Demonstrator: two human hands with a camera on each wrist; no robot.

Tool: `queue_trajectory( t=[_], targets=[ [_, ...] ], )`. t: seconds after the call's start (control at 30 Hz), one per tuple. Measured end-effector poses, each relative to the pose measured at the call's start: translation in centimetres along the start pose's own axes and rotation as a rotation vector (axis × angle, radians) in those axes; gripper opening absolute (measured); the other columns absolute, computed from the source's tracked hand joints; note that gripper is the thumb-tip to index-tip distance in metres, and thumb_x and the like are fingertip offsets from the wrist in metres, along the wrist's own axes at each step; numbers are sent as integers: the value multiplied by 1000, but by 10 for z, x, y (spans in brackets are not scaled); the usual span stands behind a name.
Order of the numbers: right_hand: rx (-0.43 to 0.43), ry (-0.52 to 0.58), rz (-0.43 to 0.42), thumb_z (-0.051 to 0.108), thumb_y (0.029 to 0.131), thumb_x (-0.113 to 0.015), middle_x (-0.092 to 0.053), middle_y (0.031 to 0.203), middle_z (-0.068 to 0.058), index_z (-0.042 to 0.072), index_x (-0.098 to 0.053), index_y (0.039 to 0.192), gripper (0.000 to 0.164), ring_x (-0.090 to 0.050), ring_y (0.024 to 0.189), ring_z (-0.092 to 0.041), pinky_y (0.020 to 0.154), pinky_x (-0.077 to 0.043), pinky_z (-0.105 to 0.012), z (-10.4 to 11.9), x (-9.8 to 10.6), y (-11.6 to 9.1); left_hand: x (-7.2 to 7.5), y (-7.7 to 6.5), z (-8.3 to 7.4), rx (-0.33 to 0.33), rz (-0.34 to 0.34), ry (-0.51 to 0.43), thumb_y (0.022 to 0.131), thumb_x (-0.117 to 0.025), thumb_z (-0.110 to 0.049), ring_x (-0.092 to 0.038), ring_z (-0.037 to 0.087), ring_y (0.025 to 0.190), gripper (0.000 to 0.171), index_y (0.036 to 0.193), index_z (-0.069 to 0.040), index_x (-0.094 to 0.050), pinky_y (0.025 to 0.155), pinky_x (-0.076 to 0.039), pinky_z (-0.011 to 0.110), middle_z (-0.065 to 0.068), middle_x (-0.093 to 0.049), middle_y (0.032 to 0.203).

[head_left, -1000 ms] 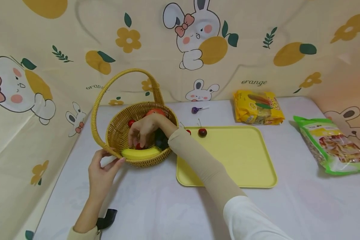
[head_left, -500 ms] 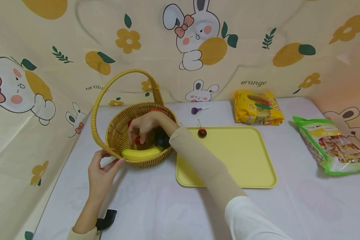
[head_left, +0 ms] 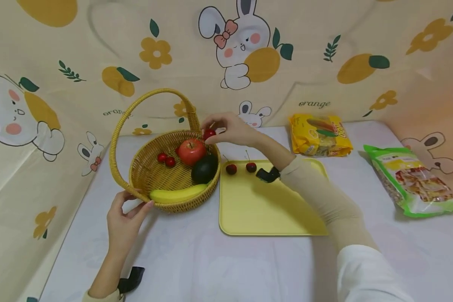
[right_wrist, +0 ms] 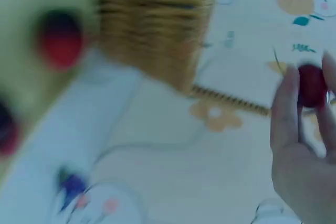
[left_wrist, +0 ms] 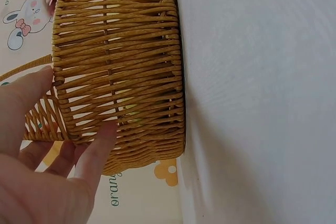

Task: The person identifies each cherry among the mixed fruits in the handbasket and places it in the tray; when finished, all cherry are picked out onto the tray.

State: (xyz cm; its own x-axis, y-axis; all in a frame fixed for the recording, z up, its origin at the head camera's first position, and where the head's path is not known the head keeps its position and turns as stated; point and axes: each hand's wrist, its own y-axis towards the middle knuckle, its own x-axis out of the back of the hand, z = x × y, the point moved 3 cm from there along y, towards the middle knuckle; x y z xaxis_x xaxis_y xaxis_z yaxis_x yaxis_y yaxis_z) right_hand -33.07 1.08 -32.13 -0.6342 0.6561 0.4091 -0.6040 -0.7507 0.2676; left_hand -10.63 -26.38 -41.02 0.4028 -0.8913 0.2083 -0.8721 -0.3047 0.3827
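Observation:
In the head view, my left hand [head_left: 124,222] grips the rim of the wicker basket [head_left: 181,206] where its handle meets the near left side. The left wrist view shows thumb and fingers on either side of that rim. My right hand [head_left: 235,129] pinches a dark red cherry [head_left: 209,134] between thumb and fingertips at the basket's back right rim; its stem shows in the right wrist view. Inside the basket lie a red apple [head_left: 192,152], an avocado [head_left: 205,169], a banana [head_left: 179,194] and a few small cherries [head_left: 170,162].
A yellow tray [head_left: 264,218] right of the basket carries two stemmed cherries [head_left: 231,169] along its far left edge. A yellow snack packet [head_left: 320,135] and a green-edged bag [head_left: 413,180] stand farther right. A blurred purple lollipop [right_wrist: 72,186] shows in the right wrist view. Patterned cloth hangs behind.
My right hand has risen out of the basket and moved right and back, with a cherry in its fingers. The basket's contents are uncovered. My left hand keeps its grip on the rim.

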Motion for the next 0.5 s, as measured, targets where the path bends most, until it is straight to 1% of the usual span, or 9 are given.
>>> queue_trajectory(
  t=[0.03,0.13,0.2,0.23,0.27,0.37,0.5],
  targets=[
    [-33,-5,-54,6,86,-78,-66,109,-12,0,-68,111,28,-63,97,-23,84,-59,-33,-4,8,-12,0,0,0,3,0,5,78,-75,18,-57,16,102,45,118,12,-56,79,-59,18,11,-54,110],
    [-137,-30,-195,8,87,-77,-67,113,-12,-1,-69,117,32,-65,98,-21,82,-59,-26,-19,29,-45,0,0,-1,0,0,8,79,-74,17,-56,17,103,43,117,12,-56,80,-59,18,12,-54,111],
    [-219,-1,-254,8,90,-73,-65,118,-15,-3,-67,121,33,-66,99,-21,80,-60,-25,-31,40,-65,0,1,-1,-11,0,1,79,-74,18,-54,18,105,42,116,12,-55,80,-59,18,18,-54,112],
    [-249,16,-274,6,91,-71,-64,120,-18,-4,-65,123,34,-67,100,-21,83,-59,-23,-37,44,-74,0,0,-1,-16,-1,2,79,-74,18,-54,18,106,42,116,12,-55,80,-59,18,19,-54,113],
    [-271,20,-285,6,92,-70,-63,122,-20,-6,-64,125,35,-67,101,-21,85,-58,-20,-42,47,-82,1,0,-1,-19,-3,3,78,-74,19,-54,18,106,42,115,13,-55,80,-59,18,19,-54,113],
    [-327,13,-293,-2,92,-67,-61,123,-26,-11,-61,123,33,-67,101,-24,82,-59,-19,-55,55,-105,0,0,-2,-25,-2,6,78,-74,19,-54,18,105,42,115,13,-55,80,-59,18,19,-54,112],
    [-352,-113,-239,-8,87,-70,-63,115,-28,-13,-61,119,33,-64,98,-31,77,-56,-15,-65,60,-127,0,-1,-2,-31,-1,6,78,-73,19,-54,19,104,42,115,14,-55,80,-59,18,19,-54,112]
  ],
)
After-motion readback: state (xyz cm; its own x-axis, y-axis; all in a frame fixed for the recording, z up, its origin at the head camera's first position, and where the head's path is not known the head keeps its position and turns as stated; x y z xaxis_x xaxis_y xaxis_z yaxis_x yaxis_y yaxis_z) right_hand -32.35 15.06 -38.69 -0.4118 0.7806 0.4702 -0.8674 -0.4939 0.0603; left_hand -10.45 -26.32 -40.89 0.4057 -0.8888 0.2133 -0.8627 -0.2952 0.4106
